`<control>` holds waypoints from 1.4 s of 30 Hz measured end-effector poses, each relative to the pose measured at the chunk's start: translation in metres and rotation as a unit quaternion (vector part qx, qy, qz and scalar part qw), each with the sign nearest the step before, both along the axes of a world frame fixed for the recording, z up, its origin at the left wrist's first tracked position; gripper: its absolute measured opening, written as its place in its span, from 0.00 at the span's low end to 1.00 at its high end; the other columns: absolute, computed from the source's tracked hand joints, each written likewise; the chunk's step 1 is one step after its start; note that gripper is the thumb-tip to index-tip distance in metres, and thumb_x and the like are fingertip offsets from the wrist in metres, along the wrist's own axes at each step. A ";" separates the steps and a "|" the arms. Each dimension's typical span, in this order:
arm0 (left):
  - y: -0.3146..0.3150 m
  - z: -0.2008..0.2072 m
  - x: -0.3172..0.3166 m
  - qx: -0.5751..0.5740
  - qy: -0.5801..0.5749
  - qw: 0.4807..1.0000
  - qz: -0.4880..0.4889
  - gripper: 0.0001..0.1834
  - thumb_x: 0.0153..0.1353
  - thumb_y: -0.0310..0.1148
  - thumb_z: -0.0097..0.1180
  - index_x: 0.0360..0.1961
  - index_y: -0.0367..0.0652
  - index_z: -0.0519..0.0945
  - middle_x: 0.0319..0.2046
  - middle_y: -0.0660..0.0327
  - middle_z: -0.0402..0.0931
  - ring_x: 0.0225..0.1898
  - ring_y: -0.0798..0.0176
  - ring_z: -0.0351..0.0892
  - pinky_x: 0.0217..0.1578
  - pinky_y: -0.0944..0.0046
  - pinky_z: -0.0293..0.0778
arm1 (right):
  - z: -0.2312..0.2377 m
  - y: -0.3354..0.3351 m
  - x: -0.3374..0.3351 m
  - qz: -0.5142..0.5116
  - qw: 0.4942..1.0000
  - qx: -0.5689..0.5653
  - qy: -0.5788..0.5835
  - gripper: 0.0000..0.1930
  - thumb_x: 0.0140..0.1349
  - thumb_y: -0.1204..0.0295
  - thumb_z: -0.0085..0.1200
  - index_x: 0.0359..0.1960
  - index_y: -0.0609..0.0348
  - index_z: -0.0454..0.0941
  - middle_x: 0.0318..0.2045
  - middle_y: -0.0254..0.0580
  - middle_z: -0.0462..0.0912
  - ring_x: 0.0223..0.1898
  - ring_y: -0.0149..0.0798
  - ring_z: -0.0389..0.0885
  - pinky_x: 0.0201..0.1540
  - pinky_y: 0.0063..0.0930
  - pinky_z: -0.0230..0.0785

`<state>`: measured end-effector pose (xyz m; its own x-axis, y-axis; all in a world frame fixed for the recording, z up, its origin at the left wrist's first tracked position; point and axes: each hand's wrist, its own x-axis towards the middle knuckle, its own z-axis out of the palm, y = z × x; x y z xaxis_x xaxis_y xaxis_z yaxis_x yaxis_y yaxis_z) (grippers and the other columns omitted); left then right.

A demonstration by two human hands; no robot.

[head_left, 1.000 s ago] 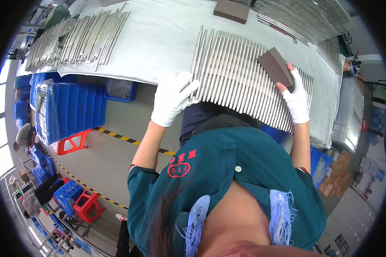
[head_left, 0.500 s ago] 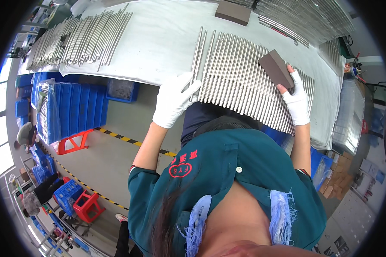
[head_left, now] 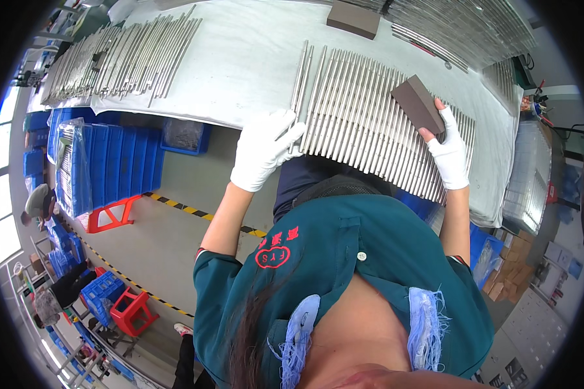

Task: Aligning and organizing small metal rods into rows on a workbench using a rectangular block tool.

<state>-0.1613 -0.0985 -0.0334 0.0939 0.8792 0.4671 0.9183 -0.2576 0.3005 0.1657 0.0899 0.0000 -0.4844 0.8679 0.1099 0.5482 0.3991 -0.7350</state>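
Observation:
My left hand [head_left: 263, 149], in a white glove with bare fingertips on neither visible finger, is at the near ends of the leftmost metal rods [head_left: 300, 84]. Its fingers and thumb close about a rod end there. A wide row of metal rods [head_left: 350, 110] lies side by side on the white-covered table, just right of that hand. My right hand [head_left: 449, 152], gloved with bare thumb and fingertip showing, grips a dark brown rectangular block [head_left: 416, 107]. The block rests tilted over the right part of the row, thumb on its near side.
Another brown block [head_left: 353, 21] lies at the table's far side. More rods are laid out at the far left [head_left: 123, 58] and piled at the far right [head_left: 461, 26]. Blue crates [head_left: 110, 162] stand on a red stool [head_left: 113, 215] left of the table. A person [head_left: 40, 202] is at the left.
My left hand has shifted very slightly at the rod ends. My right hand and the brown block stay in place.

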 end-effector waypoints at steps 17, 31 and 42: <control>-0.013 0.034 0.016 0.055 -0.018 0.998 -0.015 0.21 0.50 0.46 0.66 0.42 0.47 0.84 0.42 0.58 0.82 0.42 0.55 0.82 0.43 0.58 0.77 | 0.058 0.014 -0.131 0.263 0.964 -0.031 -0.025 0.31 0.62 0.68 0.58 0.68 0.38 0.66 0.60 0.40 0.77 0.51 0.37 0.83 0.55 0.29 0.73; -0.009 0.036 0.019 0.065 -0.030 0.997 -0.015 0.19 0.48 0.46 0.66 0.39 0.48 0.83 0.41 0.60 0.82 0.35 0.58 0.80 0.36 0.62 0.76 | 0.050 0.012 -0.163 0.282 0.950 0.034 -0.128 0.28 0.64 0.66 0.54 0.66 0.24 0.67 0.55 0.43 0.80 0.45 0.49 0.84 0.53 0.34 0.74; -0.015 0.012 0.021 0.094 -0.103 0.989 0.045 0.22 0.46 0.48 0.69 0.40 0.49 0.83 0.37 0.61 0.83 0.30 0.60 0.80 0.30 0.63 0.76 | 0.044 0.008 -0.156 0.283 0.958 0.001 -0.052 0.29 0.63 0.62 0.57 0.67 0.30 0.67 0.59 0.40 0.77 0.59 0.51 0.76 0.61 0.33 0.69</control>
<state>-0.1401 -0.1137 -0.0217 -0.0954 0.7755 0.6241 0.8642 -0.2466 0.4385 0.0102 0.0982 0.0445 -0.8860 0.4622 0.0366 0.3133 0.6550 -0.6876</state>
